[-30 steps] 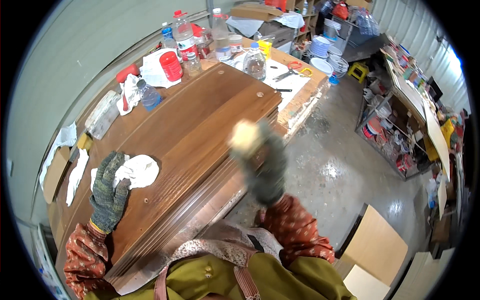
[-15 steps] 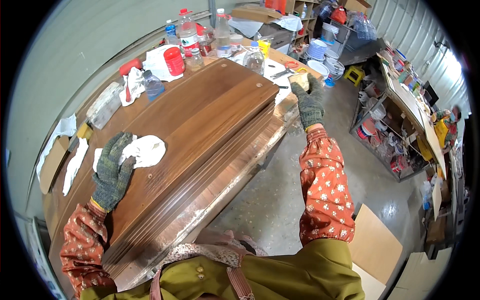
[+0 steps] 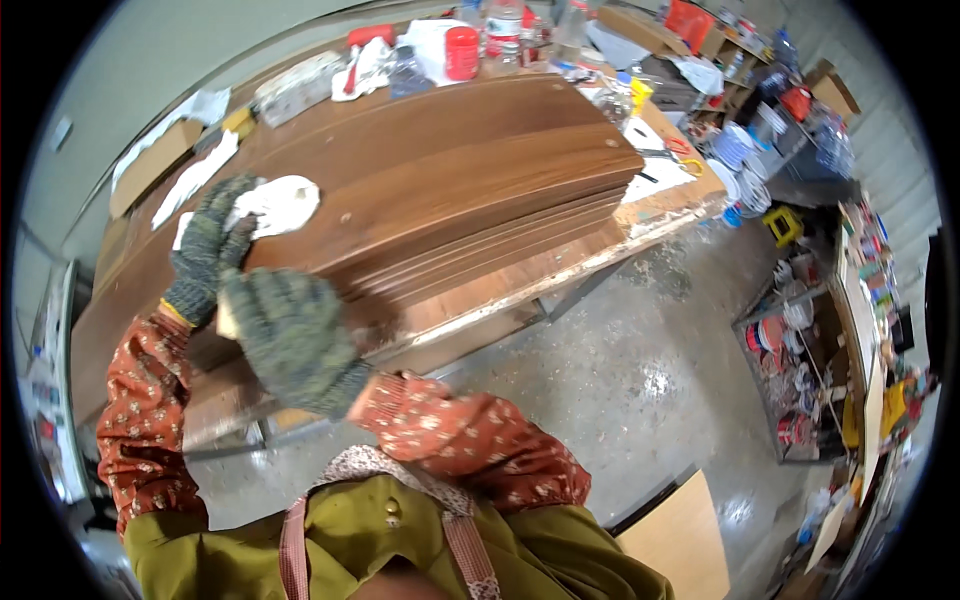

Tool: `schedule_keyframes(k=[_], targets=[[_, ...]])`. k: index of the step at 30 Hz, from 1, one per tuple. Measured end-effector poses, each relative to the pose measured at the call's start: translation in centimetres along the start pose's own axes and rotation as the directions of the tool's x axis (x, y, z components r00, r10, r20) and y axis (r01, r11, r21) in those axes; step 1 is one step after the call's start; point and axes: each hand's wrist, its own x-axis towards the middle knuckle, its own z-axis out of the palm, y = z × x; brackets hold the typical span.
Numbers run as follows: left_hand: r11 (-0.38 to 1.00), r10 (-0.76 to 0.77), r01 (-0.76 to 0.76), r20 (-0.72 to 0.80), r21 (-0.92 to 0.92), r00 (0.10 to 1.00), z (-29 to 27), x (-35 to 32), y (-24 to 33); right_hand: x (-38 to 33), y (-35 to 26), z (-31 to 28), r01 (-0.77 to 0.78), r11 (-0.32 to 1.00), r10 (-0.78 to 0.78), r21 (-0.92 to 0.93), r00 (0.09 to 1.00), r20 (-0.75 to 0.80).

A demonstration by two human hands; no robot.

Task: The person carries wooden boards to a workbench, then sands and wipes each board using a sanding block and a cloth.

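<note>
The right hand (image 3: pixel 290 340), reaching to the bench's far end half a second before, had swung back to the near-left edge of the stacked wooden panels (image 3: pixel 450 190), closed round a pale block (image 3: pixel 226 318); the left hand (image 3: pixel 208 245) stayed flat, touching the white cloth (image 3: pixel 275 203); sanding looked about to resume.

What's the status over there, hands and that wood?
Left gloved hand flat on white cloth atop stacked brown wooden boards. Right gloved hand at the near board edge, holding something pale, unclear. Clutter sits behind.

Bottles and a red cup (image 3: pixel 462 52) are crowding the bench's far edge, while the wooden panel's (image 3: pixel 450 170) broad middle is lying open before my hands.
</note>
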Motion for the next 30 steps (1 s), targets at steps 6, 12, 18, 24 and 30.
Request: schedule_keyframes(k=[6,12,18,24,30], targets=[[0.860,-0.398,0.424,-0.148,0.282,0.905,-11.3,-17.7,-9.6,0.6,6.4,-5.5,-0.129,0.986,0.125,0.109,0.991,0.045],[0.657,-0.626,0.677,-0.261,0.332,0.735,-19.2,-30.4,-15.9,-1.1,8.7,-6.3,-0.283,0.907,0.190,-0.313,0.936,-0.297],[0.611,-0.583,0.631,-0.267,0.478,0.767,-21.1,-38.0,-18.9,-0.3,-5.0,8.0,0.189,0.977,-0.172,0.101,0.972,-0.159],[0.608,-0.714,0.788,-0.372,0.092,0.594,-23.4,-58.5,-25.8,0.2,-24.8,26.1,0.185,0.980,-0.188,0.072,0.982,0.032],[0.008,-0.965,0.953,-0.252,-0.303,-0.072,-17.8,-88.6,-22.8,1.6,-21.2,21.8,0.168,0.985,-0.169,-0.028,0.985,-0.038]])
